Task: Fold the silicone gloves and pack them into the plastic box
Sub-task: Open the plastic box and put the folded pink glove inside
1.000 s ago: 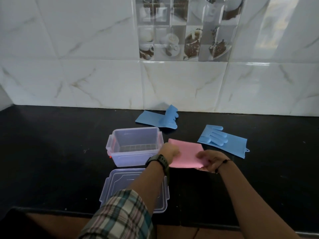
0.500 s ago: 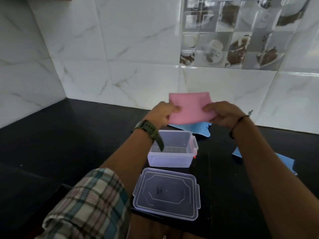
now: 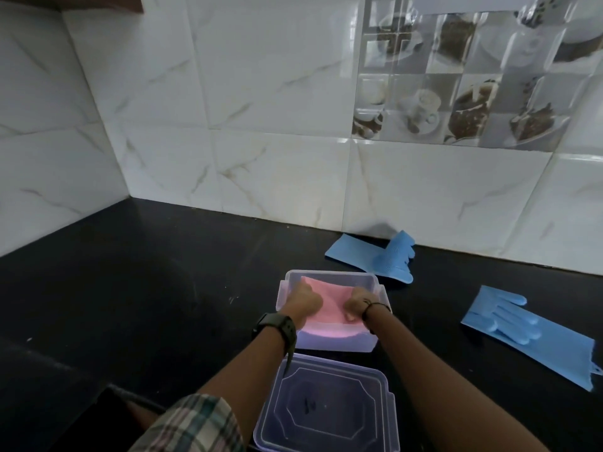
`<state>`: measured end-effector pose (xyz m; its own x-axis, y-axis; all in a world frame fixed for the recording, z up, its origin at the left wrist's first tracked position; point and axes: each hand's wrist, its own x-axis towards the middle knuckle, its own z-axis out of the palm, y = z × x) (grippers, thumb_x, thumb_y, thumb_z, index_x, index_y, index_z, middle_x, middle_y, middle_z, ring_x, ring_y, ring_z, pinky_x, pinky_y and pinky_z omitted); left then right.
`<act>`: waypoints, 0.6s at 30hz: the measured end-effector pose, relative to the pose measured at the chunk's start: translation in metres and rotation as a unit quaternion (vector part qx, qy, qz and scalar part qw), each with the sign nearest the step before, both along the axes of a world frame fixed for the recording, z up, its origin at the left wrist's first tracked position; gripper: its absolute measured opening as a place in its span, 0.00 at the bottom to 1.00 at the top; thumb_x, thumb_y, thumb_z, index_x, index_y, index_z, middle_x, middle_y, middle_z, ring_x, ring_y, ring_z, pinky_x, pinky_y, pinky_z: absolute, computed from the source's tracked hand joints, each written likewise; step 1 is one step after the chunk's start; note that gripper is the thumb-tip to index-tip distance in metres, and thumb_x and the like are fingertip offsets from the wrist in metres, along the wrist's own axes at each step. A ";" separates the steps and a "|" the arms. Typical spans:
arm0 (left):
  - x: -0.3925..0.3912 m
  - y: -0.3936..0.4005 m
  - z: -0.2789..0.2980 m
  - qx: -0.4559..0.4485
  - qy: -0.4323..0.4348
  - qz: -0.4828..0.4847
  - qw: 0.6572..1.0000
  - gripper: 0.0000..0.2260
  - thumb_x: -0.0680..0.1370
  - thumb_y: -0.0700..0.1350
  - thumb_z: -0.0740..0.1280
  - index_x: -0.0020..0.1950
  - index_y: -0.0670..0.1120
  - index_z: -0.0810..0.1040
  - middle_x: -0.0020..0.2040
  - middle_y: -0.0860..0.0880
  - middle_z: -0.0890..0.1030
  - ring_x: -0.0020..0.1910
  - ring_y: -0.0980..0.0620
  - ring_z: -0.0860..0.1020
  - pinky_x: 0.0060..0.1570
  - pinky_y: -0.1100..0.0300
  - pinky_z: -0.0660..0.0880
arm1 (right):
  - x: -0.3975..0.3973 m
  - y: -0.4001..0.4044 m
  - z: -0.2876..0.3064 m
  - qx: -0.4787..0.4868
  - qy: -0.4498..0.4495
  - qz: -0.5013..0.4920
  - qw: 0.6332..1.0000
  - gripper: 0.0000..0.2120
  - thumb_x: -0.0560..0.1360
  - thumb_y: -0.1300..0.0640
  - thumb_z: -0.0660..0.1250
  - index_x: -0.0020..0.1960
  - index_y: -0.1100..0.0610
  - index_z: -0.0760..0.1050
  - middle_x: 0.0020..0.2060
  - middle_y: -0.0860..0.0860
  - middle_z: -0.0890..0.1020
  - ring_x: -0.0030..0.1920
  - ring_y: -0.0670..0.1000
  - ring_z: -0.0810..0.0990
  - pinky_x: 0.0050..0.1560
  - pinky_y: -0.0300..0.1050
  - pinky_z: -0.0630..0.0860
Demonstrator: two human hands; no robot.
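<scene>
Pink silicone, a folded glove, sits inside the clear plastic box, and we see it lying tilted: its far edge rides up against the box's far-left wall while its near part sags low along the front wall. Its long axis runs roughly from the far left corner toward the near right, though the fold hides which end is cuff and which is fingers. Our left hand is closed on the glove's left side, knuckles up, inside the box; our right hand is curled shut on its right side, also within the walls. A dark watch wraps the left wrist and a thin black band the right. The box stands on the black table, its long sides running left to right. Just in front of it, nearer to us, the clear lid lies flat. Beyond the box to the right, a blue glove lies folded near the tiled wall, fingers toward the right. Further right, well apart, a second blue glove lies flat, fingers pointing up-left and cuff toward the near right.
</scene>
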<state>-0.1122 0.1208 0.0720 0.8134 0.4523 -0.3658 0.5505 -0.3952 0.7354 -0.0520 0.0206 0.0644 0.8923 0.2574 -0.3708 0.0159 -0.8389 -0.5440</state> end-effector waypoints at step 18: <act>0.055 -0.072 0.038 0.379 -0.161 -0.239 0.879 0.10 0.78 0.37 0.60 0.55 0.36 0.77 0.55 0.38 0.80 0.55 0.41 0.79 0.51 0.54 0.74 | 0.034 -0.077 0.039 0.027 -0.315 -0.007 0.949 0.11 0.75 0.63 0.58 0.46 0.66 0.78 0.44 0.61 0.83 0.46 0.59 0.80 0.46 0.50 0.77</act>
<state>-0.0569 0.0484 0.1102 0.9832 0.0449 0.1772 -0.0005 -0.9687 0.2483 -0.0179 -0.0559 0.1037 0.9358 0.2474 0.2512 0.3416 -0.8127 -0.4720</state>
